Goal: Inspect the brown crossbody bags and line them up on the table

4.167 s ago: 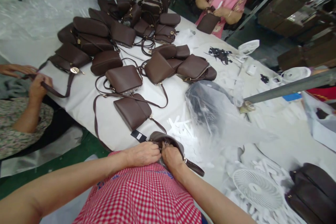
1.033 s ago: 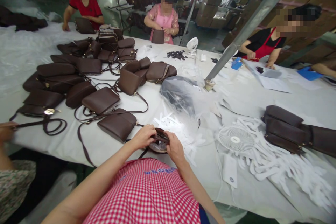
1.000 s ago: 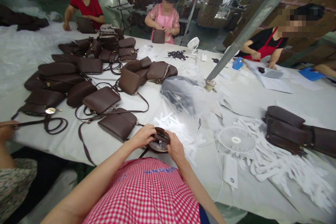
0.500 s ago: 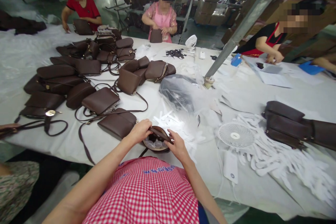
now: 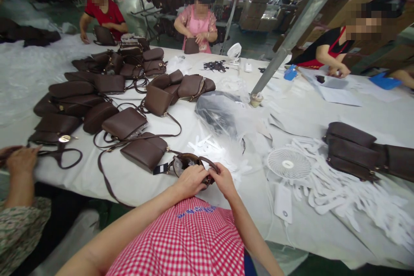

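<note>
A small brown bag [image 5: 186,160] lies open at the table's front edge, with clear plastic showing inside it. My left hand [image 5: 193,180] is closed on the bag's near side, its fingers reaching to the right end. At that same end my right hand [image 5: 222,179] pinches the rim or strap. Both hands are close together, nearly touching. A black tag [image 5: 161,168] lies left of the bag, beside another brown bag [image 5: 144,152] with a long strap.
Many brown bags [image 5: 124,123] cover the table's left side. A white fan [image 5: 289,164], a power bank [image 5: 283,203] and white strips [image 5: 336,194] lie right. A metal pole [image 5: 284,51] slants beyond. A co-worker's hand [image 5: 22,161] is at the left edge; three people work across the table.
My left hand has moved right and down from the bag's left rim to its right end. The black tag now shows. The co-worker's hand at the left has come further into view.
</note>
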Demonstrator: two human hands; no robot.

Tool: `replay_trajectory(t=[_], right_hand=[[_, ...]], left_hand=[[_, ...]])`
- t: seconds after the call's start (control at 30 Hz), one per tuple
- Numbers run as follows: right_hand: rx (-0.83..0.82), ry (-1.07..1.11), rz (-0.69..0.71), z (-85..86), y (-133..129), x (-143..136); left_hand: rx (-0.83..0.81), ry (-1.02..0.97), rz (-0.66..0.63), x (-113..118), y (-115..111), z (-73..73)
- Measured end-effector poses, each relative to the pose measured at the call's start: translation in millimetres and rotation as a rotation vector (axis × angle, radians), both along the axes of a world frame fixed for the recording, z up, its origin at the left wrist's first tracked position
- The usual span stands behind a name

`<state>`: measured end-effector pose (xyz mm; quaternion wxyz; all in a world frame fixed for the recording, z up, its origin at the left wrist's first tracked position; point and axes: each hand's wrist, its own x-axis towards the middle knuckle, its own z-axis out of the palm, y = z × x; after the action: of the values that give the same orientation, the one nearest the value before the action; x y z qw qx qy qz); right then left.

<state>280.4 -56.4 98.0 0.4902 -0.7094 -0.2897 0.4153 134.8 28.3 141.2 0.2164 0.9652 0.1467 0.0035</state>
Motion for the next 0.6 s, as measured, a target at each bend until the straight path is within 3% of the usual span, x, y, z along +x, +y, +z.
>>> replay_trajectory(t=[0.23, 0.43, 0.6], right_hand=[[-0.070, 0.255, -0.149, -4.1, -8, -4], [-0.091, 0.395, -0.188, 0.1, -14, -5], [-0.106, 0.401, -0.216, 1.3, -10, -6]], left_hand=[[0.075, 0.027, -0.013, 8, -13, -16.8], [-0.107, -0.056, 0.040, -7, -13, -15.5], [-0.046, 0.065, -0.031, -3, -15, -14.5]])
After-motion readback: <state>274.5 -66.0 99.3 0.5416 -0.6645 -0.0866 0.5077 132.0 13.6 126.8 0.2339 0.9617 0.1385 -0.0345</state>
